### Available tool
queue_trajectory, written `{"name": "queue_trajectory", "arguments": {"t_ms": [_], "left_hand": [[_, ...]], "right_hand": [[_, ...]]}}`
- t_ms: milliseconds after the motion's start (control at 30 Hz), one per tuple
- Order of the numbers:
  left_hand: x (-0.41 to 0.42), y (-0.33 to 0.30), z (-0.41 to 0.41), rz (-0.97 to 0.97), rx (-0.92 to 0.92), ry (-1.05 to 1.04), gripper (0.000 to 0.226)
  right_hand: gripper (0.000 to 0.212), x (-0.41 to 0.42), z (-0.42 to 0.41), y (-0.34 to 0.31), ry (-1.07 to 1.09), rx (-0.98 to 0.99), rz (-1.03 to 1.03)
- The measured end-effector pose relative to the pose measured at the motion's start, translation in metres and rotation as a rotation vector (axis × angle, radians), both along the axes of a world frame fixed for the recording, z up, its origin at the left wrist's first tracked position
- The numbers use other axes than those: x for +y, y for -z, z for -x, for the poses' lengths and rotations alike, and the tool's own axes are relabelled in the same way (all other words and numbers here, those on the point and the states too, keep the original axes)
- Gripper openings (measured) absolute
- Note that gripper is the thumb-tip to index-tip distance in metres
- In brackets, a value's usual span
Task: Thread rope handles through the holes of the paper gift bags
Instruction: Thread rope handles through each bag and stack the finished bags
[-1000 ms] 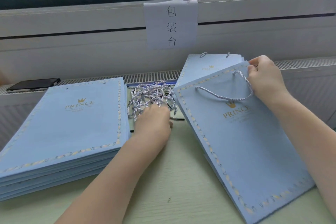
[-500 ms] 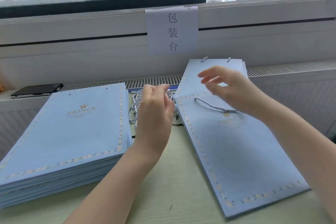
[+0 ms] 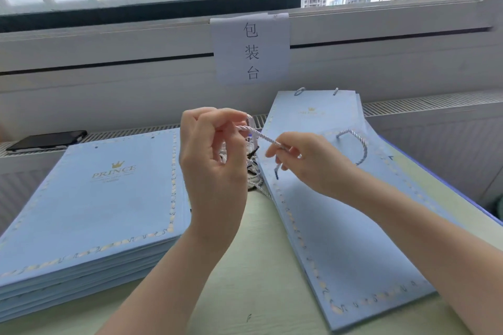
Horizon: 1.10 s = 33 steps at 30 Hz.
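Above the table (image 3: 261, 266), both hands (image 3: 261, 155) pinch one rope (image 3: 262, 135).

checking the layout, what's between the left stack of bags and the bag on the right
In the head view, the pile of rope handles on the table, largely hidden by the left hand.

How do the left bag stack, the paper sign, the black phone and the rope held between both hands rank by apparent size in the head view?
1. Left bag stack
2. Paper sign
3. Black phone, which lies farther back, so its rank is unsure
4. Rope held between both hands
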State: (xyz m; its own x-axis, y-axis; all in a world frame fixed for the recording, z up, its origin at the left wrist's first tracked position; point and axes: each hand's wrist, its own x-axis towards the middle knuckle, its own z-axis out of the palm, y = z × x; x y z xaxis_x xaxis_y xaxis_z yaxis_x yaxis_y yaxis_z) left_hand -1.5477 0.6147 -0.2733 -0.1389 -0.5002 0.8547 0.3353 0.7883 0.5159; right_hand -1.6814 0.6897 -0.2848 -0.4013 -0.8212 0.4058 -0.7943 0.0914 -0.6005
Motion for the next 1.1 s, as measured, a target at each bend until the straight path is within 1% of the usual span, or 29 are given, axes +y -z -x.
{"name": "queue_trajectory", "arguments": {"t_ms": [133,233,267,333,433,467,500,567,633,667,767,900,967,1033,1100], "left_hand": [[-0.004,-0.002,-0.002,-0.042,0.072,-0.025,0.030],[-0.006,0.001,0.000,-0.105,0.034,-0.038,0.028],[-0.007,0.002,0.002,-0.117,-0.011,-0.035,0.027],[-0.008,0.007,0.006,-0.115,-0.155,-0.014,0.026],[-0.008,0.016,0.013,-0.157,-0.463,0.087,0.023],[-0.008,0.020,0.015,-0.176,-0.568,0.111,0.019],[-0.008,0.025,0.017,-0.182,-0.659,0.112,0.015],[-0.009,0.034,0.020,-0.189,-0.807,0.086,0.014],[-0.009,0.038,0.022,-0.261,-0.898,0.100,0.014],[-0.010,0.039,0.022,-0.309,-0.916,0.127,0.013],[-0.009,0.038,0.022,-0.419,-0.930,0.154,0.009],[-0.007,0.034,0.020,-0.635,-0.867,0.288,0.018],[-0.008,0.035,0.020,-0.694,-0.849,0.330,0.024],[-0.009,0.034,0.020,-0.710,-0.830,0.330,0.031],[-0.011,0.034,0.020,-0.711,-0.768,0.319,0.035]], "right_hand": [[0.020,0.005,0.019,-0.008,0.172,-0.019,0.189],[0.023,0.009,0.031,-0.013,0.273,0.048,0.300],[0.025,0.010,0.034,-0.014,0.291,0.045,0.331],[0.028,0.012,0.036,-0.015,0.312,-0.010,0.391],[0.033,0.016,0.044,-0.018,0.358,-0.095,0.430],[0.034,0.018,0.048,-0.020,0.384,-0.105,0.390],[0.033,0.022,0.054,-0.020,0.421,-0.090,0.306],[0.027,0.029,0.066,-0.019,0.537,0.031,0.028],[0.020,0.034,0.072,-0.017,0.676,0.145,-0.219],[0.018,0.036,0.074,-0.016,0.724,0.163,-0.281],[0.016,0.039,0.083,-0.014,0.787,0.134,-0.382],[0.010,0.041,0.093,-0.008,0.780,0.066,-0.489],[0.011,0.042,0.095,-0.005,0.775,0.066,-0.490],[0.017,0.043,0.095,-0.006,0.774,0.057,-0.473],[0.023,0.044,0.094,-0.010,0.765,-0.010,-0.416]]}}
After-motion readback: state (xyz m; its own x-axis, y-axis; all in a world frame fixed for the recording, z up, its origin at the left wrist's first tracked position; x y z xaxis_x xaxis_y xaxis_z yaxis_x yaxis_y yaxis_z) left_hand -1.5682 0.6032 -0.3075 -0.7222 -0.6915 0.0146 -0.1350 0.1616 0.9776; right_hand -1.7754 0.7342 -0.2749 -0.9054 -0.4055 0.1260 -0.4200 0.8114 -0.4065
